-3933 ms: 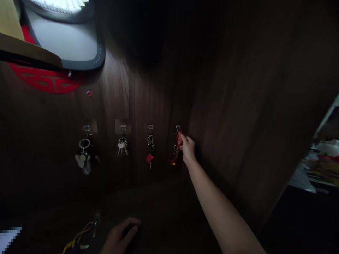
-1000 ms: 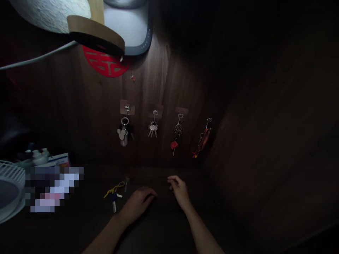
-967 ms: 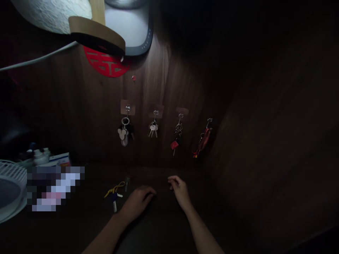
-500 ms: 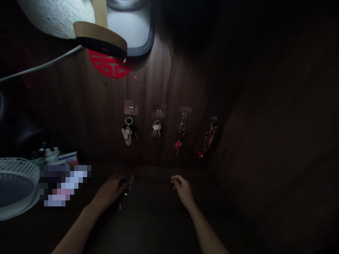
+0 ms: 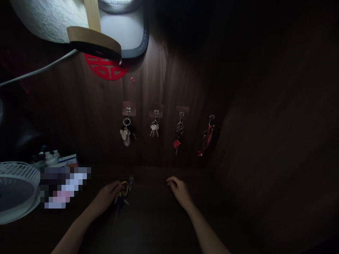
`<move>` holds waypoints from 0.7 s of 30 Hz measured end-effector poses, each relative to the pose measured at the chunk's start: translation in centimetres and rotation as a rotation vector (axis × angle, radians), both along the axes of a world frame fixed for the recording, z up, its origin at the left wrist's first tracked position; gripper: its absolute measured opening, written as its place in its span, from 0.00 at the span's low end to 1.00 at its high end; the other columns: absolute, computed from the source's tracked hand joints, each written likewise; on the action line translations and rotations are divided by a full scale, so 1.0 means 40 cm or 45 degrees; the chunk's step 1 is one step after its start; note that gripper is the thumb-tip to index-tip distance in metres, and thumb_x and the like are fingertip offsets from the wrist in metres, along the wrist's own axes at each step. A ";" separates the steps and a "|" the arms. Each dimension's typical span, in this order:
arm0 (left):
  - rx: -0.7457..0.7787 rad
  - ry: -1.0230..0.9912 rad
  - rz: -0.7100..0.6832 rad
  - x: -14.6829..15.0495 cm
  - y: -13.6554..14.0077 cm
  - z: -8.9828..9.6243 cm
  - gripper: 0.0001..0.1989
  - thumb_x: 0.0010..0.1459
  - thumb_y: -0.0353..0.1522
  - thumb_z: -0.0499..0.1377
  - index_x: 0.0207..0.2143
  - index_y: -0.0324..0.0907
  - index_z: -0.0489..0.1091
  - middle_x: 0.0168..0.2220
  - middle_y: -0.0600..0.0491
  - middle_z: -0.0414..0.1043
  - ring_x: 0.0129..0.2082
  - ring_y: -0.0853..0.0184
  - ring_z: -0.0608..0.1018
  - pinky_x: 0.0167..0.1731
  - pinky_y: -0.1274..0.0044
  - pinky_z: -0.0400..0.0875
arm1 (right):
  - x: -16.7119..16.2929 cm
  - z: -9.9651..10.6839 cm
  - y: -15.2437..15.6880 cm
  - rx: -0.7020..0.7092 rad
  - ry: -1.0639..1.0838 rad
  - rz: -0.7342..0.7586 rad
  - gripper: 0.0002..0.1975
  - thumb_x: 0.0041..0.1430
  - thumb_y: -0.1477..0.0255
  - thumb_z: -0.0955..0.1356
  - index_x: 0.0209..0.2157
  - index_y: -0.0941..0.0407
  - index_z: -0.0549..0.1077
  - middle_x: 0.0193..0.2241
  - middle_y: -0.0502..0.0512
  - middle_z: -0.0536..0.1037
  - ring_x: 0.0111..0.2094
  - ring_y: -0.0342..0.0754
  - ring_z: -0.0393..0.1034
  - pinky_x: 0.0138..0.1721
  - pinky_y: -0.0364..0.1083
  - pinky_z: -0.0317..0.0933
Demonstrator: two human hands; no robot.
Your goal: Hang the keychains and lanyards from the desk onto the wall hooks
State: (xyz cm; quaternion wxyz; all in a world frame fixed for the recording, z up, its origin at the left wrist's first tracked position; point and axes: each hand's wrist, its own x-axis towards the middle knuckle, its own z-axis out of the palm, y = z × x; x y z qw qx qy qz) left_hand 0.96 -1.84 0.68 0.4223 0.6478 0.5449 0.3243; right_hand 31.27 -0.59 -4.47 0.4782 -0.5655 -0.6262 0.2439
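My left hand [image 5: 109, 192] is closed on a bunch of keys with a yellow loop [image 5: 126, 188], low over the dark wooden surface. A dark blue piece [image 5: 120, 201] and metal blades hang below its fingers. Just to the right, against the back, lies a small silver key [image 5: 131, 181]; whether it is joined to the bunch I cannot tell. My right hand [image 5: 180, 190] rests on the surface with its fingers loosely bent and slightly apart, and nothing shows in them.
Four wall hooks hold a keyring with a mouse-head charm [image 5: 124, 134], silver keys [image 5: 154, 129], keys with a red tag [image 5: 176, 143] and a red-orange strap [image 5: 208, 137]. A white fan [image 5: 19, 169] and bottles [image 5: 50, 158] stand left. A lamp [image 5: 95, 42] hangs above.
My left hand has lifted and turned a little, so the yellow loop and blue piece now show. My right hand is almost still, while the view has shifted slightly.
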 end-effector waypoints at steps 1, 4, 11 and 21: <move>-0.059 -0.110 -0.011 0.015 0.001 0.002 0.15 0.51 0.46 0.54 0.24 0.44 0.68 0.23 0.58 0.69 0.27 0.66 0.71 0.28 0.79 0.62 | -0.001 0.001 -0.001 0.009 -0.012 0.005 0.09 0.53 0.72 0.63 0.29 0.52 0.76 0.25 0.51 0.79 0.31 0.50 0.73 0.34 0.46 0.62; -0.176 -0.329 -0.062 0.068 0.008 0.000 0.17 0.50 0.48 0.55 0.27 0.42 0.67 0.23 0.58 0.69 0.25 0.68 0.71 0.26 0.79 0.63 | -0.008 0.005 -0.006 0.051 -0.046 0.026 0.10 0.54 0.72 0.62 0.30 0.53 0.76 0.26 0.51 0.78 0.30 0.50 0.73 0.33 0.45 0.62; -0.299 -0.661 -0.219 0.204 0.029 -0.023 0.19 0.51 0.47 0.57 0.35 0.40 0.67 0.28 0.53 0.75 0.29 0.65 0.77 0.34 0.74 0.68 | -0.025 0.021 -0.030 0.416 -0.183 -0.006 0.13 0.59 0.74 0.60 0.41 0.52 0.73 0.37 0.55 0.77 0.40 0.49 0.72 0.42 0.47 0.65; -0.415 -0.841 -0.348 0.271 0.025 -0.069 0.19 0.50 0.46 0.59 0.33 0.38 0.69 0.26 0.51 0.77 0.25 0.66 0.77 0.30 0.75 0.66 | -0.047 0.048 -0.060 0.767 -0.654 0.159 0.25 0.60 0.81 0.60 0.53 0.43 0.67 0.46 0.55 0.71 0.42 0.48 0.70 0.42 0.47 0.68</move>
